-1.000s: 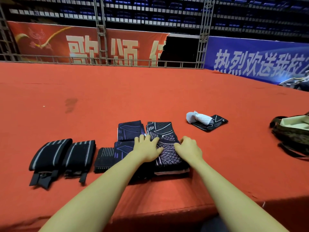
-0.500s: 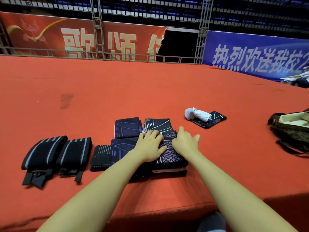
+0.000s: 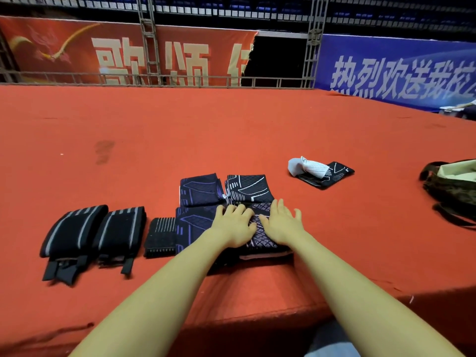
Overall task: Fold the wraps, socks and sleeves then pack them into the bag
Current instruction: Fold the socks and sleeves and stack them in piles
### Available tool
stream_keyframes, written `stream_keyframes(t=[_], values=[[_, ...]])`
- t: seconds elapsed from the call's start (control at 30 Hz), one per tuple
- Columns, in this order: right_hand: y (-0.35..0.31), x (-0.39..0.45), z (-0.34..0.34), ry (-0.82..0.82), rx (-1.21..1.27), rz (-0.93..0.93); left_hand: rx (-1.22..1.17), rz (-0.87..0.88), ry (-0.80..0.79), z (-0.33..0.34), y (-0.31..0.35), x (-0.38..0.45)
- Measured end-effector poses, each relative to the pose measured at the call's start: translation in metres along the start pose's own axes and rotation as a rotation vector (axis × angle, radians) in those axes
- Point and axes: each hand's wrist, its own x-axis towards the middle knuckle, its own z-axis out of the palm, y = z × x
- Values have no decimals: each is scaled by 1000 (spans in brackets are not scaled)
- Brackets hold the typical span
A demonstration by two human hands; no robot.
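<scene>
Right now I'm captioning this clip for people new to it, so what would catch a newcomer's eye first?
Two bare hands, the left hand and right hand, press flat on a folded dark patterned sleeve at the near edge of the red carpeted platform. To their left lie two black striped wraps side by side. A camouflage bag sits open at far right.

Even, fairly bright light from above casts soft shadows under the arms near of the fingers (image 3: 279,206), while far banners (image 3: 386,73) blur and curve with wide-angle distortion.
</scene>
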Motion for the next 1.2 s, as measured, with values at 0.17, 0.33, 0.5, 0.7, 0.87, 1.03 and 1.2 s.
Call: stream_keyframes(t=[0.17,0.33,0.5,0.7,0.87,1.03,1.2], values=[[1,7,-17,196,128,37,-104,-21,118,-16,1,7],[12,25,-42,357,312,27,-164,-50,223,-41,7,34],[34,67,-60,435,592,29,-226,-34,219,-53,21,83],[88,133,-55,452,612,63,-364,-32,204,-45,39,170],[135,193,-47,427,431,106,-349,26,142,-23,57,245],[165,242,-29,381,269,153,-329,83,74,7,62,305],[167,271,-9,382,297,74,-186,130,44,27,66,341]])
